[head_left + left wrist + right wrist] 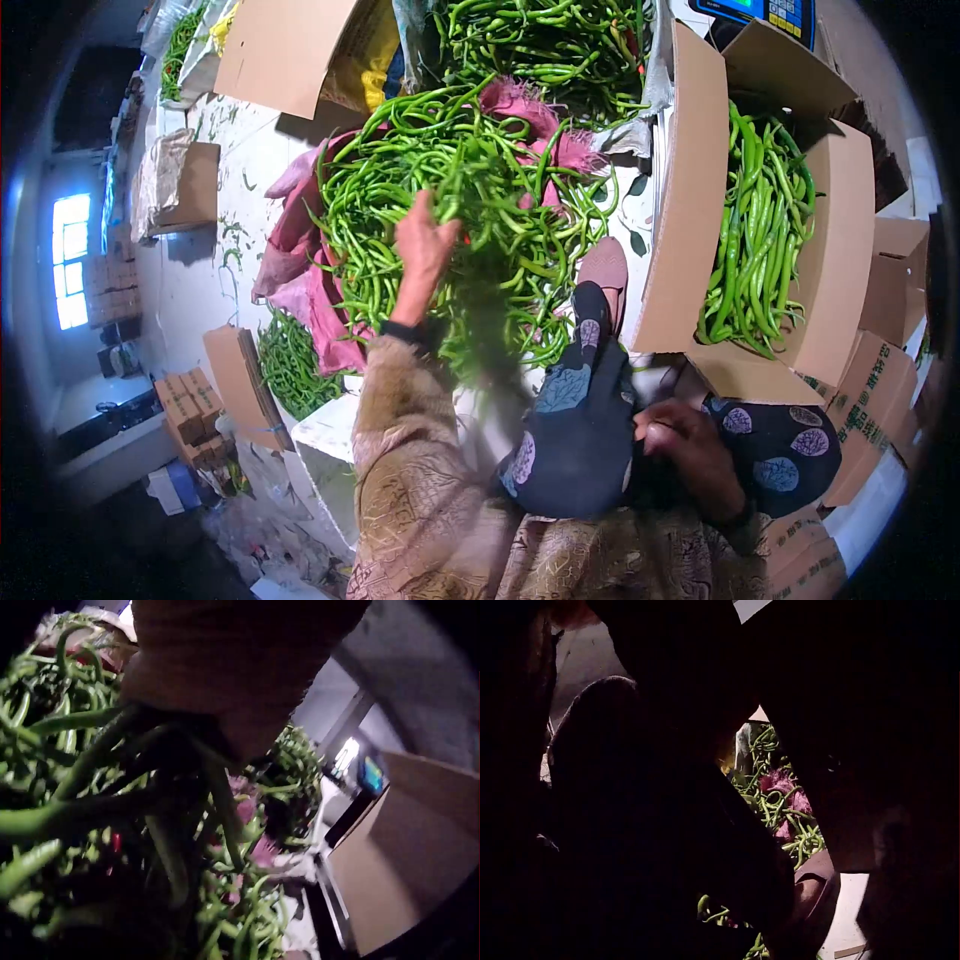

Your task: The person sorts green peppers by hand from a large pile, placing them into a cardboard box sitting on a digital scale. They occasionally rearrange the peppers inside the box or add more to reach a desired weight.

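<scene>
The left hand [425, 245] is over a large heap of long green peppers [385, 180], which lies on pink mesh sacking [300, 285]. Its fingers grip several peppers, blurred in the head view; in the left wrist view, peppers [82, 761] stick out from beneath the hand [217, 697]. Between the person's knees, the right hand [690, 445] hangs with loosely curled fingers and no pepper visible in it. The right wrist view is mostly dark, with part of the pepper heap [769, 802] showing past the leg.
An open cardboard box [685, 200] holding lined-up peppers [760, 230] stands at the right. More peppers [540, 50] lie behind the heap, and others [295, 365] at its lower left. A scale [765, 12] is at the top right. The person's shoe [604, 270] touches the heap's edge.
</scene>
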Motion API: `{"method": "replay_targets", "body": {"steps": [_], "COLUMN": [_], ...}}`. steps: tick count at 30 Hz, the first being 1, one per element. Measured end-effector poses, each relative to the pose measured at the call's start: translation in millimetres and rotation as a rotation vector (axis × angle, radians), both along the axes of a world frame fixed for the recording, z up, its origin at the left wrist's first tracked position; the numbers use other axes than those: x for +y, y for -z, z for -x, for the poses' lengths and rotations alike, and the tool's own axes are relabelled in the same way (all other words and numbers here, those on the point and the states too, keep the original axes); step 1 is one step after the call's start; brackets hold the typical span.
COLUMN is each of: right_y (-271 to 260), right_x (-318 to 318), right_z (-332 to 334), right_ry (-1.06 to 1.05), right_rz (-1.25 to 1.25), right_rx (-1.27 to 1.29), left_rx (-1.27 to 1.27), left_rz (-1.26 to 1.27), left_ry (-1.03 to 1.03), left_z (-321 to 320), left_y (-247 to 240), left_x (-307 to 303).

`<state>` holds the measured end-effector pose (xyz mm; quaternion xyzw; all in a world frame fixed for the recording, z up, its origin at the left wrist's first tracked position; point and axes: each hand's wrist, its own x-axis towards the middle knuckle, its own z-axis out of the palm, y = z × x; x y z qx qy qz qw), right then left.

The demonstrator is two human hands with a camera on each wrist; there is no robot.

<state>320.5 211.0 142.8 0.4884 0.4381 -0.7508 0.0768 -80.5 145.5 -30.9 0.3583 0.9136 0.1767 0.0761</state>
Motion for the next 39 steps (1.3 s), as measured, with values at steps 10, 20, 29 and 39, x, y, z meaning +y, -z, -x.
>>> {"method": "replay_targets", "body": {"steps": [10, 20, 29, 39], "right_y": [-24, -30, -58, -71], "right_x": [-15, -13, 4, 36], "right_z": [4, 3, 27, 96], "right_ry": [-0.042, -0.075, -0.078, -0.09], "right_rz": [-0.201, -0.194, -0.31, -0.714], "right_rx": [0.193, 0.258, 0.401, 0.566], "left_rx": [-0.422, -0.732, -1.008, -1.172], "left_rz": [-0.293, -0.813, -1.092, -1.069], "left_ry": [-0.203, -0.163, -0.06, 0.128], "left_z": [20, 18, -1, -46], "left_y": [-154, -271, -309, -316], "left_x": [-82, -122, -126, -100]}}
